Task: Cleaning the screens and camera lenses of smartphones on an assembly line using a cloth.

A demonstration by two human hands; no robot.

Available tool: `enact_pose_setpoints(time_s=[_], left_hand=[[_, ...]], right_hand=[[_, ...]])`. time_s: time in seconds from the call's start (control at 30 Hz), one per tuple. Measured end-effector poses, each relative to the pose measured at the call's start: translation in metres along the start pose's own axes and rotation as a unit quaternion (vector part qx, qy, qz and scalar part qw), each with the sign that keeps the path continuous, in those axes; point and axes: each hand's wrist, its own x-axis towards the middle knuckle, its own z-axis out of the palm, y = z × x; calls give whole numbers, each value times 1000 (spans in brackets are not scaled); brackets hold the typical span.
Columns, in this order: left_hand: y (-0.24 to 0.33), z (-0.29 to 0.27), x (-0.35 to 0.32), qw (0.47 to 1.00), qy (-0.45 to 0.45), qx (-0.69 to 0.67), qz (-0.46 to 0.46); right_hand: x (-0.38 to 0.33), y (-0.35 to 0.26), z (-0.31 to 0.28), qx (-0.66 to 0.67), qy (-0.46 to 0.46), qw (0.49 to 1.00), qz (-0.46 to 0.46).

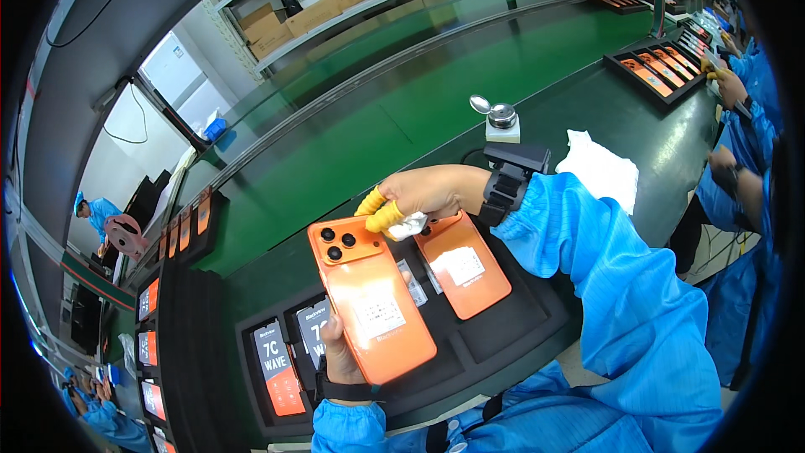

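My left hand (pixel 341 356) grips an orange phone (pixel 348 270) by its lower left edge, back side up and tilted. The phone bears three black lenses and a white label. Yellow finger covers sit on the fingertips of my right hand (pixel 428 191), which pinches a small white wipe (pixel 407 226) at the phone's upper right corner by the camera area. Below lies a black compartment tray (pixel 495 348). In it, a second orange phone (pixel 464 281) rests back up on the right, and grey-and-orange printed phones or cards (pixel 279 369) lie on the left, one partly hidden.
Behind my right wrist stands a metal-topped dispenser (pixel 502 117) with its lid up. A white cloth (pixel 597 169) lies right of it. Stacked black trays (pixel 189 319) rise at left. A green conveyor (pixel 377 113) runs behind; co-workers' blue sleeves (pixel 759 88) and a phone tray (pixel 658 71) are at right.
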Motion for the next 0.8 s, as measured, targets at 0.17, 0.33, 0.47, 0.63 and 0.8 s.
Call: enact_pose_setpoints(time_s=[0.17, 0.33, 0.47, 0.63, 0.8], left_hand=[[3, 4, 1, 999, 30, 31, -21], [3, -7, -2, 994, 89, 55, 11], [28, 10, -21, 911, 197, 338, 128], [41, -12, -55, 730, 323, 590, 125], [9, -19, -67, 421, 295, 856, -44]], right_hand=[[15, 6, 3, -12, 13, 999, 30], [25, 13, 6, -62, -16, 997, 31], [30, 24, -3, -100, 31, 992, 67], [45, 32, -16, -191, 88, 970, 119], [48, 30, -8, -246, 80, 957, 133]])
